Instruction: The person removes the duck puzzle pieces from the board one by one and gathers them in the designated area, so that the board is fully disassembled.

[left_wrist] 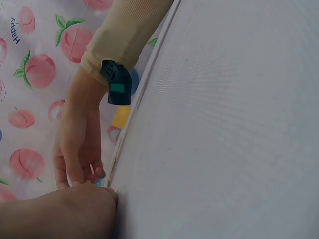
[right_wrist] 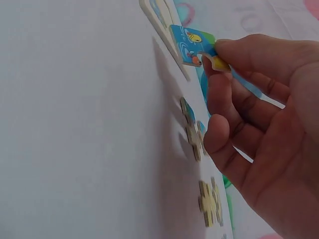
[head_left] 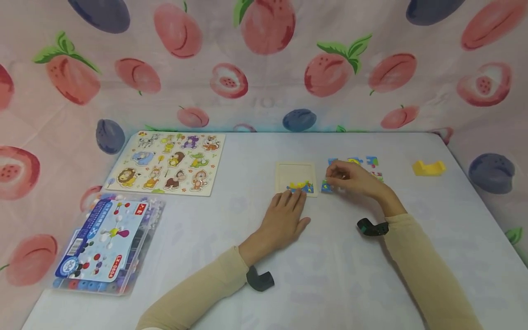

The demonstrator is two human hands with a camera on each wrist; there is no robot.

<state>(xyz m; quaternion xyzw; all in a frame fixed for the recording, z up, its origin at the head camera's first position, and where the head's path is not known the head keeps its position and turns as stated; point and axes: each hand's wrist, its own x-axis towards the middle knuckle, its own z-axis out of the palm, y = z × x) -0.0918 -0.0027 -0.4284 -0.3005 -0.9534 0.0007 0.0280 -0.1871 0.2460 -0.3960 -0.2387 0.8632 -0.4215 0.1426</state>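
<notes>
My right hand (head_left: 350,178) pinches a jigsaw piece (right_wrist: 192,44) between thumb and index finger, just right of a small wooden puzzle tray (head_left: 294,170). Blue and green, the piece carries a yellow fish picture. Flat on the table, my left hand (head_left: 284,217) has its fingers stretched out, fingertips at the tray's front edge. A few joined pieces (head_left: 304,186) in blue and yellow lie along the bottom of the tray. Loose jigsaw pieces (head_left: 372,161) sit behind and beside my right hand, partly hidden by it.
An animal puzzle board (head_left: 162,158) lies at the back left. In front of it is a clear plastic case (head_left: 105,243) with a printed label and coloured parts. A yellow cradle-shaped block (head_left: 429,168) stands at the far right.
</notes>
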